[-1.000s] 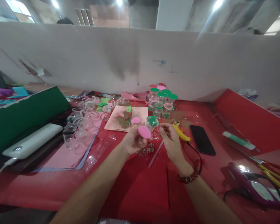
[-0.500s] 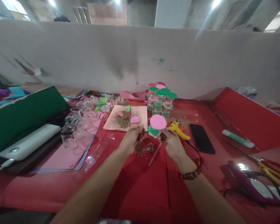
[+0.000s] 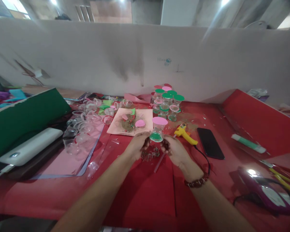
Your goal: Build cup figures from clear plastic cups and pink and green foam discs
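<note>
Between my two hands stands a clear plastic cup piece, narrow at the waist, with a pink paper disc on top and a green disc at its lower end. My left hand closes its fingertips on the lower left rim. My right hand pinches the lower right rim. Below the hands lies a small heap of shavings beside a glue stick. Just behind is a pink paper stack carrying another pink disc and brownish debris.
Similar cup pieces with green and pink discs stand at the back. Loose clear cups crowd the left, near a white power bank. A yellow glue gun, black phone and glue tube lie right.
The cup piece has tilted upright and shifted slightly left, so its pink disc now shows nearly edge-on and its clear waist is visible. My right hand has moved a little left and down with it.
</note>
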Action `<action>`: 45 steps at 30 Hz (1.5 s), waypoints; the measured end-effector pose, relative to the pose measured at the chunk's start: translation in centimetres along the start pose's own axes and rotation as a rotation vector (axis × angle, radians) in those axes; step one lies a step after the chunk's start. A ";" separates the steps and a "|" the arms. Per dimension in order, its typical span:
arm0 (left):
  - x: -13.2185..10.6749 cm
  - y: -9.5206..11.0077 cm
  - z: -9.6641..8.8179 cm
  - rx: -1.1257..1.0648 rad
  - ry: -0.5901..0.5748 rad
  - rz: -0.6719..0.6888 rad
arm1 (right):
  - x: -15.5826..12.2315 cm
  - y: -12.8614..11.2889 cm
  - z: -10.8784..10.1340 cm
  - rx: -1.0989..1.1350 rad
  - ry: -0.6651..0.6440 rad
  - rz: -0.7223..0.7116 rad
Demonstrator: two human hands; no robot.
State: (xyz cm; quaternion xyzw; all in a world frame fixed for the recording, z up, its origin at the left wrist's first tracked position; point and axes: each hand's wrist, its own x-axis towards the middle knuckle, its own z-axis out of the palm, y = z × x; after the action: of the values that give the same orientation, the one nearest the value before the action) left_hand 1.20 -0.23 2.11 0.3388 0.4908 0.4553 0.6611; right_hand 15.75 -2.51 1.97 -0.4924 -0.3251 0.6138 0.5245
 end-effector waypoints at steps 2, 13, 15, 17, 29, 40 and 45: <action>0.0 -0.1 0.1 0.002 -0.002 0.008 | 0.0 -0.1 0.1 0.026 0.004 0.039; -0.5 0.2 0.4 0.025 0.011 0.140 | 0.0 0.7 0.3 0.021 -0.049 -0.073; -0.5 0.2 0.3 0.031 0.035 0.157 | 0.0 0.8 0.3 0.006 -0.061 -0.091; -0.6 0.1 0.3 0.034 0.039 0.149 | 0.0 0.8 0.4 -0.005 -0.031 -0.098; -0.5 -0.4 0.3 0.021 0.012 0.106 | 0.5 1.0 0.3 0.025 0.037 -0.151; -1.8 0.5 1.0 0.077 -0.088 0.274 | 0.9 1.2 -0.2 -0.020 0.159 -0.163; -1.8 0.1 0.8 -0.019 -0.177 0.270 | 0.2 1.3 0.1 -0.077 -0.017 -0.136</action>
State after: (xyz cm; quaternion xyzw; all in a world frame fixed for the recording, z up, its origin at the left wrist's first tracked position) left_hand 1.78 -1.90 3.04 0.4342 0.3761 0.5130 0.6379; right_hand 15.20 -2.61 0.75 -0.4838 -0.3857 0.5678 0.5429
